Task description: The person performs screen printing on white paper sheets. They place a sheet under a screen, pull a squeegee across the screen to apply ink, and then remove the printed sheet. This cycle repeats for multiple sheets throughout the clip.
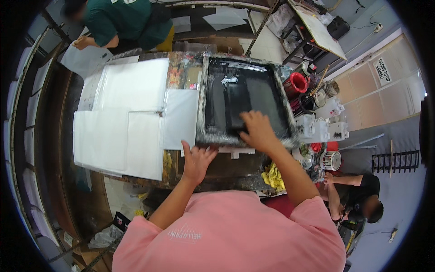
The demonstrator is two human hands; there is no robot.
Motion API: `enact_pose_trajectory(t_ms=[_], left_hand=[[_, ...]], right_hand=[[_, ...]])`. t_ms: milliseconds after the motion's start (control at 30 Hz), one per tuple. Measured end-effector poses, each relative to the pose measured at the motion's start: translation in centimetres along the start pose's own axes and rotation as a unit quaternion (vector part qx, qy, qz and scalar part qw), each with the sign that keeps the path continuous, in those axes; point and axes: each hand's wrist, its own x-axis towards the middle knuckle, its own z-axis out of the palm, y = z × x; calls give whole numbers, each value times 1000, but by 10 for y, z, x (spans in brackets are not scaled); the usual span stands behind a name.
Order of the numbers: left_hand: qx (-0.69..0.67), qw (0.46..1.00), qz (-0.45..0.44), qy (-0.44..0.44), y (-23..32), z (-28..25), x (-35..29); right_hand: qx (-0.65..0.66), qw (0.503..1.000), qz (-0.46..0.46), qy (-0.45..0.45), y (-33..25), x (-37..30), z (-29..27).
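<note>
A screen-printing frame (202, 97) with dark mesh and wet black ink lies on the worktable before me. Inside its near part, my right hand (259, 130) is closed on what looks like a dark squeegee (236, 128), mostly hidden by the fingers and blurred. My left hand (197, 162) has its fingers spread at the near left corner of the frame, the fingertips against or just under its edge; it holds nothing. Smooth ink streaks run up the mesh, with a shiny blob of ink (230, 79) near the far side. A white sheet (180, 119) pokes out from the frame's left side.
Stacks of white sheets (118, 140) cover the table's left. Paint tins, a red pot (295, 84) and white containers (317, 129) crowd the right. A yellow cloth (273, 176) lies at the near edge. One person (120, 22) works far left; another (358, 195) is at right.
</note>
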Motion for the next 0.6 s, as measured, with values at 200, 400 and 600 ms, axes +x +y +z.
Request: enact_pose_trajectory(t_ms=[200, 400, 600], left_hand=[[134, 977, -89, 137, -34, -76, 24], [154, 950, -71, 264, -42, -76, 23], [167, 962, -35, 215, -48, -83, 16]], right_hand=[[63, 996, 9, 61, 71, 82, 86], [-11, 997, 56, 61, 132, 223, 117], [-28, 998, 53, 4, 128, 229, 122]])
